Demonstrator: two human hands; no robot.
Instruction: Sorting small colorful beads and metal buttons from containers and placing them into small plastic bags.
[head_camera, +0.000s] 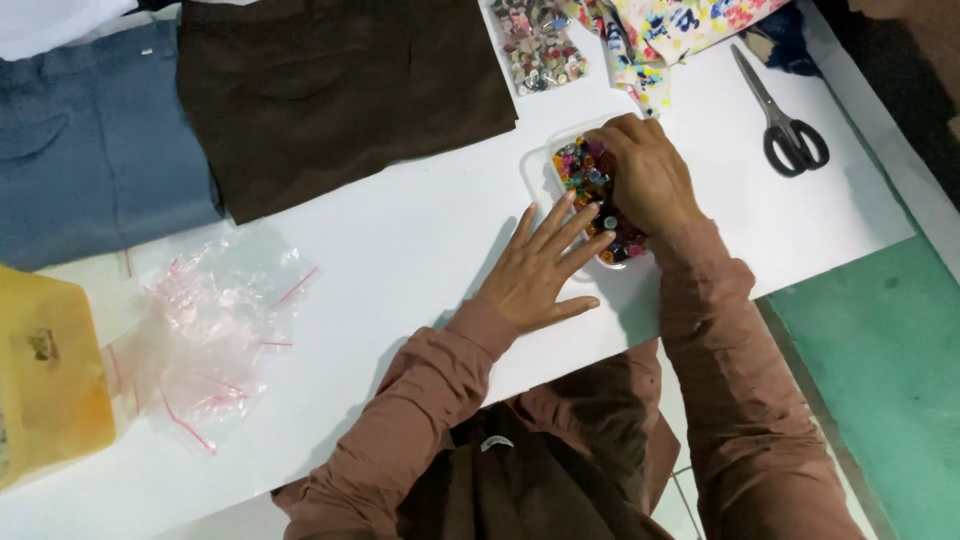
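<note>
- Sleeves first, brown and bunched, closest to the lens, running up to both hands on the white table (400, 240).
- Left hand (540, 270) lies flat, fingers spread and released, fingertips resting at the near rim of the clear tub (535, 165), steadying it.
- Right hand (645, 175) is down in the tub, fingers curled among the coloured buttons (582, 168); whether it pinches one, I cannot tell.
- Buttons look small, hard, light and slick; best nipped edge-on between fingertips. Tub looks thin and light, likely to slide, so hold its walls.
- Just beyond: a bag of pale buttons (540, 45) and floral cloth (670, 25).
- Scissors (785, 115) lie right, well apart.
- Far left: brown trousers (340, 90), blue trousers (90, 150).
- Near left: small clear zip bags (210, 330), yellow packet (45, 370).
- Open room between tub and zip bags; the table's right edge is near.
</note>
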